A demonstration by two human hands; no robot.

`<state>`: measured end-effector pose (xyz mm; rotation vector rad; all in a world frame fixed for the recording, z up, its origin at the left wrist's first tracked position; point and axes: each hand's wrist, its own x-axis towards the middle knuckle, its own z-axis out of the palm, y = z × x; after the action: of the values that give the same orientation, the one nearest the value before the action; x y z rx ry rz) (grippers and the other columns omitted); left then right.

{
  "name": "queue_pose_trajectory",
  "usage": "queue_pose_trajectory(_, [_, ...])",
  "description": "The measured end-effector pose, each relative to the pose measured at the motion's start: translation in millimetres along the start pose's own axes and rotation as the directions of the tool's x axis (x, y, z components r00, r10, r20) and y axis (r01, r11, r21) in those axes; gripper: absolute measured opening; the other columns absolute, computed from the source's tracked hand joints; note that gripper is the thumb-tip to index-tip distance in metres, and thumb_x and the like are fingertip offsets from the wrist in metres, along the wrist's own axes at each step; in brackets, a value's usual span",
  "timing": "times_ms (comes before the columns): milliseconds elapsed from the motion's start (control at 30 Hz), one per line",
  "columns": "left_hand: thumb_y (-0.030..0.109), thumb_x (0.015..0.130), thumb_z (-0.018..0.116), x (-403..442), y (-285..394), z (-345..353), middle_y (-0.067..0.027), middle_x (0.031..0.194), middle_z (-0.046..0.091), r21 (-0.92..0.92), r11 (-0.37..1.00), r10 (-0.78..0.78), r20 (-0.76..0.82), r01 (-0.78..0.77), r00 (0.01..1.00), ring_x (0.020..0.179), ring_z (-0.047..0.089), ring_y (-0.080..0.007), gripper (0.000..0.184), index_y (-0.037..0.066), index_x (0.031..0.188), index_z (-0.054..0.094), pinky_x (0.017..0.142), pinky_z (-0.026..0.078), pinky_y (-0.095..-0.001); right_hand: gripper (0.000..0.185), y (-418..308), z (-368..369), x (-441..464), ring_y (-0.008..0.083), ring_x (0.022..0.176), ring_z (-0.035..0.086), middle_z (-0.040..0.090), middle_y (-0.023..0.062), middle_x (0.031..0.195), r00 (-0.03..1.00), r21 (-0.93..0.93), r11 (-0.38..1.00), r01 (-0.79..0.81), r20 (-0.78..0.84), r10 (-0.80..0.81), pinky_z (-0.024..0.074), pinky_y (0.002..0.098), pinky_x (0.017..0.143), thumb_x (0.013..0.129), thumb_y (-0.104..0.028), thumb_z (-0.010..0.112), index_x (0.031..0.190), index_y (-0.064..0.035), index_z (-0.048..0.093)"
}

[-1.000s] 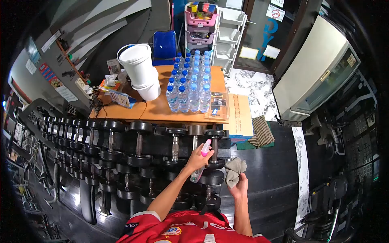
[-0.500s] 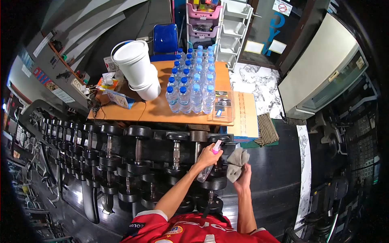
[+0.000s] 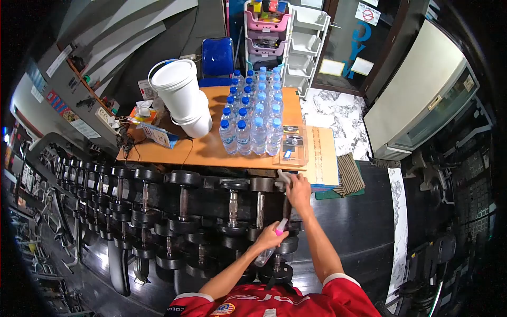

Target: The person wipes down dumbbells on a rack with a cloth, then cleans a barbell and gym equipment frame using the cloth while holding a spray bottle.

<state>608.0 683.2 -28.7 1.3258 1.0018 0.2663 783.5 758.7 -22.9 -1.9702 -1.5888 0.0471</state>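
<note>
My left hand (image 3: 270, 236) is closed around a clear spray bottle (image 3: 263, 258) with a pink-and-white spray head, held low over the right end of the dumbbell rack. My right hand (image 3: 299, 193) grips a grey cloth (image 3: 284, 178) and presses it on the far head of the rightmost upper dumbbell, which is mostly covered by the cloth and hand. The handle (image 3: 287, 208) of that dumbbell shows between my two hands. Just left of it lies a dumbbell with a shiny metal handle (image 3: 260, 210), and another dumbbell (image 3: 233, 207) sits beside that one.
Behind the rack stands a wooden table (image 3: 206, 154) bearing several water bottles (image 3: 259, 136), stacked white buckets (image 3: 177, 87) and a clear tray (image 3: 292, 150). Cardboard (image 3: 322, 153) and a striped mat (image 3: 348, 174) lie to its right. A fridge (image 3: 417, 95) stands further right.
My right hand has moved forward and left, bringing the cloth from beside the rack onto the rightmost dumbbell's far head. My left hand has drawn back toward me with the spray bottle.
</note>
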Motion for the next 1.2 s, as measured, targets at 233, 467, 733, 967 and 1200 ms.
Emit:
queue_pose_trajectory(233, [0.025,0.082,0.066,-4,-19,7,-0.0053,0.073,0.059,0.044,0.997,0.056,-0.011,-0.055,0.998,0.05,0.056,-0.0108,0.035,0.001,0.105,0.053,0.05,0.046,-0.028,0.037,56,46,67,0.0365,0.097,0.06,0.063,0.0227,0.101,0.72,-0.18,0.971,-0.16,0.651,0.24,0.0481,0.042,0.084,0.074,-0.027,0.064,0.108,-0.0111,0.065])
queue_pose_trajectory(467, [0.025,0.082,0.066,2,-22,8,-0.0057,0.069,0.056,0.051,0.991,0.13,-0.079,-0.126,0.988,0.05,0.055,-0.012,0.034,-0.001,0.1,0.052,0.048,0.045,-0.029,0.031,26,-9,72,0.0357,0.096,0.061,0.065,0.019,0.099,0.687,0.113,0.986,0.125,0.707,-0.168,0.0484,0.0423,0.082,0.077,-0.015,0.058,0.107,-0.0125,0.066])
queue_pose_trajectory(733, [0.02,0.083,0.066,2,-35,12,-0.0057,0.091,0.066,-0.01,0.991,0.135,-0.09,-0.136,0.987,0.052,0.056,-0.0108,0.039,0.002,0.114,0.051,0.05,0.047,-0.0277,0.037,18,-33,-37,0.0364,0.114,0.05,0.055,0.0146,0.123,0.964,0.318,0.922,0.22,0.07,-0.255,0.041,0.0423,0.096,0.068,0.015,0.051,0.098,-0.0048,0.06])
queue_pose_trajectory(967, [0.023,0.081,0.068,-3,-25,11,-0.0097,0.064,0.057,0.026,0.973,0.232,-0.154,-0.231,0.96,0.048,0.056,-0.0157,0.03,0.002,0.096,0.051,0.046,0.044,-0.0324,0.031,36,15,-56,0.038,0.106,0.056,0.056,0.0183,0.119,0.809,0.655,0.584,-0.48,0.072,0.583,0.0436,0.0368,0.089,0.08,0.009,0.049,0.107,-0.0021,0.057])
queue_pose_trajectory(1200, [0.021,0.08,0.069,-2,-16,5,-0.0087,0.057,0.056,0.061,0.985,0.17,-0.105,-0.164,0.98,0.047,0.056,-0.0153,0.031,0.002,0.099,0.052,0.045,0.044,-0.0321,0.022,-16,-4,-17,0.0232,0.106,0.054,0.062,0.0048,0.105,0.914,-0.132,0.906,0.401,-0.001,-0.405,0.0408,0.0393,0.088,0.071,-0.006,0.058,0.091,-0.0126,0.065])
